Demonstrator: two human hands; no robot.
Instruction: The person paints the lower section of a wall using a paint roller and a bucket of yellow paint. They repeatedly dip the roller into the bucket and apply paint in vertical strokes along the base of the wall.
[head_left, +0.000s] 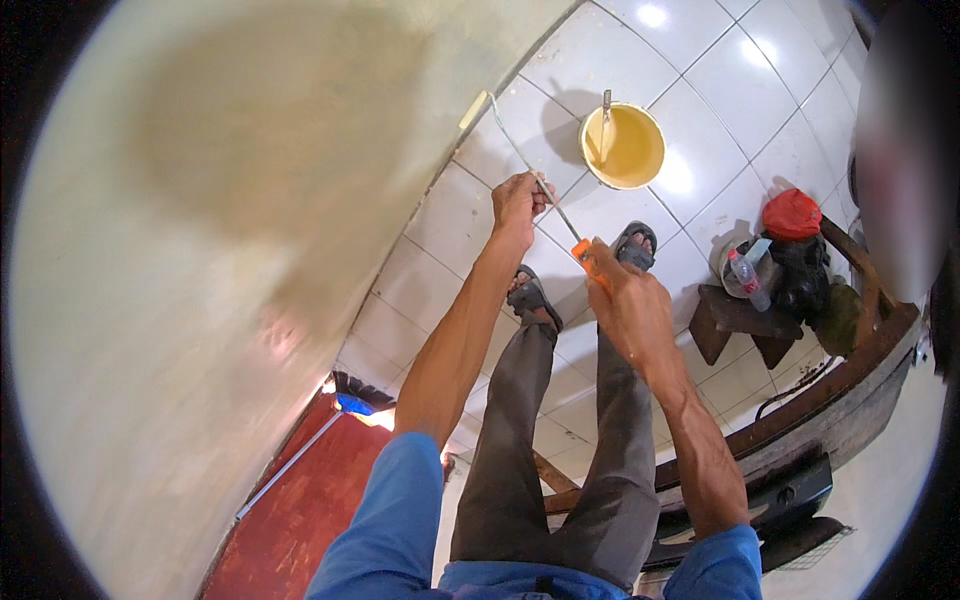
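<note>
A paint roller (515, 141) with a thin metal rod spans both of my hands. My right hand (634, 311) grips its orange handle (584, 256). Farther up, my left hand (520, 199) is closed around the rod. The pale yellow roller sleeve (473, 110) is at the foot of the cream wall (225, 247), by the floor edge; whether it touches the wall I cannot tell. To the right of the rod, a round bucket (659, 160) holds yellow paint (631, 150), and a paint-smeared stick (606, 120) leans inside it.
White floor tiles (720, 105) surround my sandalled feet. At right, a small dark wooden stool (739, 315) stands near a plastic bottle (748, 281), a black bag (801, 277) and a red bundle (792, 214). Curved wooden furniture (847, 360) lies beyond. A blue broom (354, 405) is at lower left.
</note>
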